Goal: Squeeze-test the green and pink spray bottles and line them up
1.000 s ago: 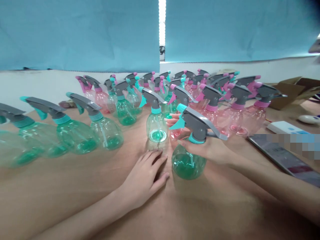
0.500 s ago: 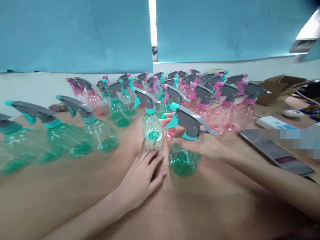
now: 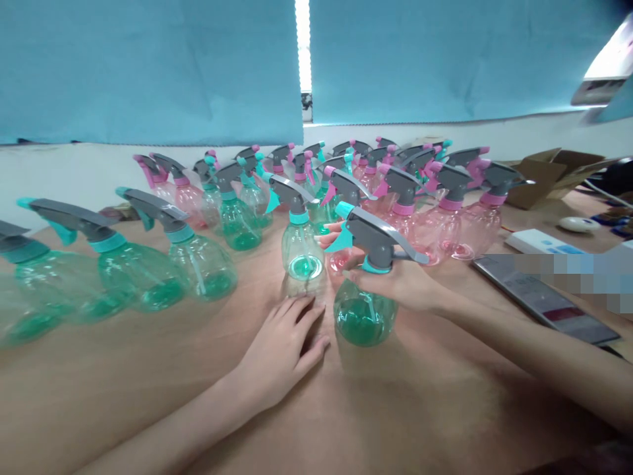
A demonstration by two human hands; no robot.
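A clear green spray bottle (image 3: 364,321) with a grey and turquoise trigger head stands upright in front of me. My right hand (image 3: 413,285) holds it around the upper body, just below the collar; part of the grip is hidden behind the bottle. My left hand (image 3: 277,353) lies palm down on the tabletop, fingers apart and holding nothing. Just beyond its fingertips is another green spray bottle (image 3: 301,247). To the left, several green spray bottles stand in a slanting row, the nearest full one being a green spray bottle (image 3: 202,267).
Pink spray bottles (image 3: 438,227) crowd the right and back of the wooden table (image 3: 376,415). On the right lie a phone (image 3: 544,300), a white box (image 3: 541,243), a white mouse (image 3: 579,225) and an open cardboard box (image 3: 548,175). Blue blinds (image 3: 148,72) hang behind.
The view has shifted very slightly, so the bottles at left appear a little further right. Both hands keep their places, with the right still on the same spray bottle.
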